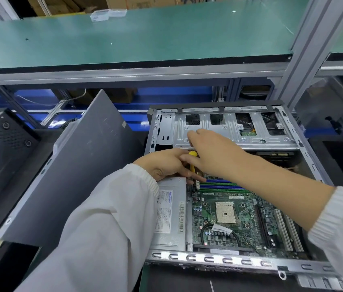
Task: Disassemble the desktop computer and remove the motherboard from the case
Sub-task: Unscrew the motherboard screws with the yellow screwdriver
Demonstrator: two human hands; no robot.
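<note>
An electronics workshop or assembly line; a green-matted workbench (134, 36) on aluminium framing (305, 60) runs beyond the fingers. Cardboard boxes (65, 5) sit farther back; an opened computer case (225, 260) lies beneath the fingers.

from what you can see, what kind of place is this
Probably an electronics teardown or repair line. A green-matted shelf on an aluminium frame runs over the bench, an opened case shows its motherboard, and another case waits alongside.

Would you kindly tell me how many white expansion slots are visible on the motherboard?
2: both white slots lie side by side at the motherboard's right edge; the right forearm may hide others.
</note>
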